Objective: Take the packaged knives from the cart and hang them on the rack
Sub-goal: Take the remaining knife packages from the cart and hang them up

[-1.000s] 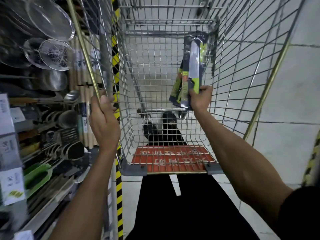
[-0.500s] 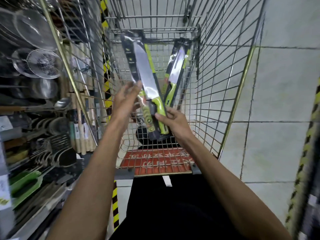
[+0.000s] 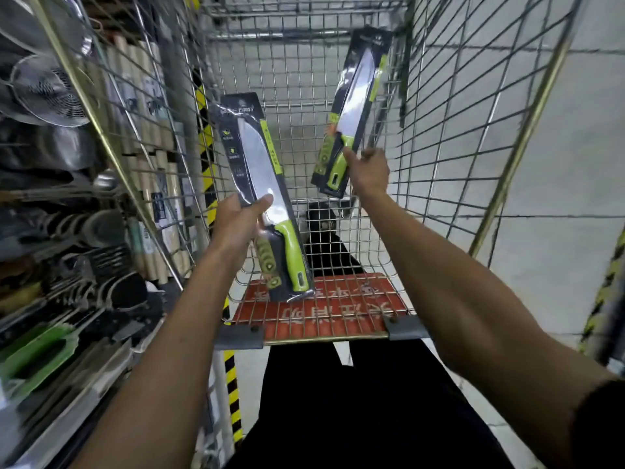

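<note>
Two hands, two knives: a person stands at the handle end of a wire cart (image 3: 456,130), holding one packaged knife in each hand above its basket. The left hand (image 3: 241,225) grasps the left packaged knife (image 3: 257,157) at mid-length, thumb across the clear front of the pack and fingers behind it. The knife tilts with its black header card towards the cart's left wall and its green handle down over the one red panel (image 3: 321,309) at the cart's near end. The right hand (image 3: 370,170) is clenched around the handle end of the right packaged knife (image 3: 355,96). That knife is raised higher and deeper into the cart, near its right wall, with the blade pointing up towards the far end. Both packs are alike: black card, steel blade, green handle. The two knives are well apart. Outside the cart's left wall stand one yellow-and-black striped post (image 3: 206,140) and shelving of metal kitchenware, with a round mesh strainer (image 3: 47,93) near the top. Pale floor tiles (image 3: 558,198) lie beyond the cart's right wall.
</note>
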